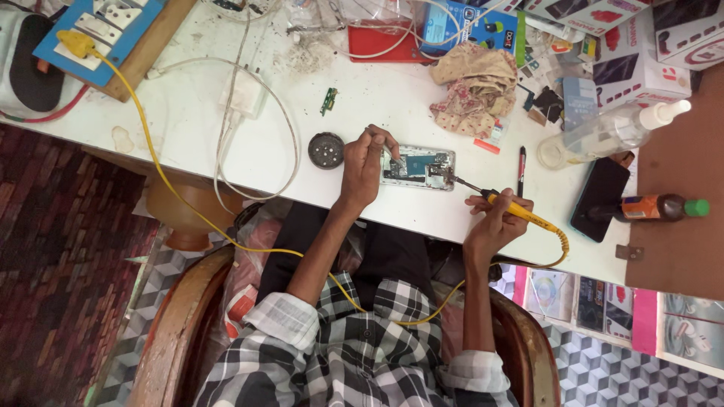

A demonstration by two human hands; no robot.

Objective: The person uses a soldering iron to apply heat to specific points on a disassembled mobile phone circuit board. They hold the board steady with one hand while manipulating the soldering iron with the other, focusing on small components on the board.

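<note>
An opened phone [419, 166] lies on the white table [392, 98], its circuit board exposed. My left hand [365, 162] rests on the phone's left end, fingers pinched around a thin piece I cannot make out. My right hand [494, 218] grips a yellow soldering iron [513, 209]; its metal tip touches the phone's right edge. The iron's yellow cable [226, 240] runs across my lap to a yellow plug [75, 41] in the blue switchboard.
A round dark tin [326, 150] sits left of the phone, and a small green circuit strip [329, 100] beyond it. A crumpled cloth [475, 84], clear spray bottle [603, 134], black phone [599, 197], orange bottle [656, 207], pen [520, 170], boxes and white cables crowd the table.
</note>
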